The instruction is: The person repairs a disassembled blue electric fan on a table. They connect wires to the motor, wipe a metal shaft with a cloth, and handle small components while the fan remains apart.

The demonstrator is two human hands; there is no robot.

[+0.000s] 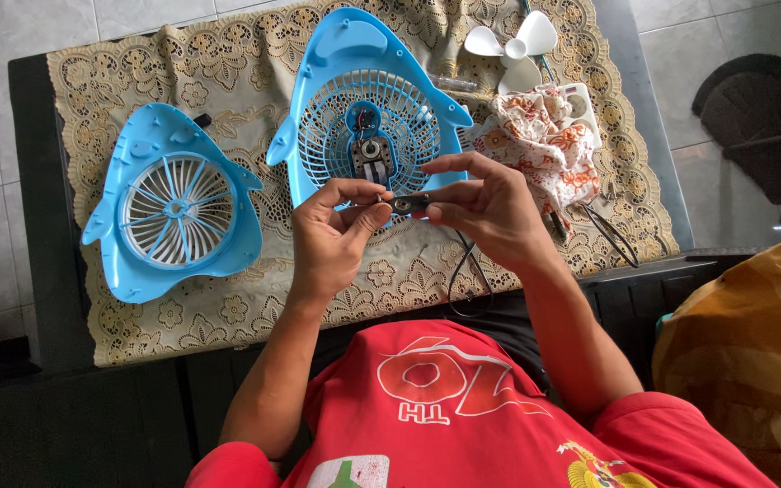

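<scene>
Both my hands meet over the near edge of the table. My left hand (334,230) and my right hand (485,203) pinch the two ends of a small dark metal bracket (406,203) with a thin shaft sticking out toward the left. Just beyond them lies a blue shark-shaped fan housing (318,108) with its grille and a small exposed motor (370,154). The matching blue front cover (174,212) with a white grille lies to the left.
A beige lace cloth (228,81) covers the dark table (33,181). A white fan blade (512,45) and a crumpled floral rag (540,145) lie at the far right, a black cable (467,285) loops near the edge. An orange cushion (752,352) sits at right.
</scene>
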